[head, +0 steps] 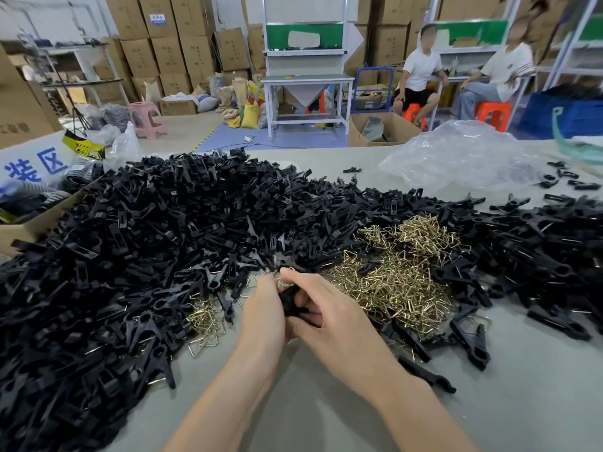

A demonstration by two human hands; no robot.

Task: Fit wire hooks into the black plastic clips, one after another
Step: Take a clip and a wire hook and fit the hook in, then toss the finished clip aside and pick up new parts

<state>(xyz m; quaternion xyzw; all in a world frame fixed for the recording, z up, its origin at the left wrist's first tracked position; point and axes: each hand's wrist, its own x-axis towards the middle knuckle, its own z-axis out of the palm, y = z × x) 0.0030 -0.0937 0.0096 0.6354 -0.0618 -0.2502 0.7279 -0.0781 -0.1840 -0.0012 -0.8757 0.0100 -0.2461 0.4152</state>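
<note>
My left hand (261, 313) and my right hand (329, 316) meet over the grey table, both closed around one black plastic clip (289, 300). A brass wire hook (283, 282) shows at my fingertips, touching the clip; how far it sits in the clip is hidden. A large heap of black clips (156, 243) fills the left and back. A pile of brass wire hooks (394, 272) lies just right of my hands, and a smaller bunch of hooks (205, 319) lies to the left.
More black clips (535, 256) spread along the right. A crumpled clear plastic bag (456, 158) lies at the back right, an open cardboard box (36, 223) at the left edge. Two people sit on orange stools (492, 114) beyond the table. Bare grey tabletop (310, 402) lies under my forearms.
</note>
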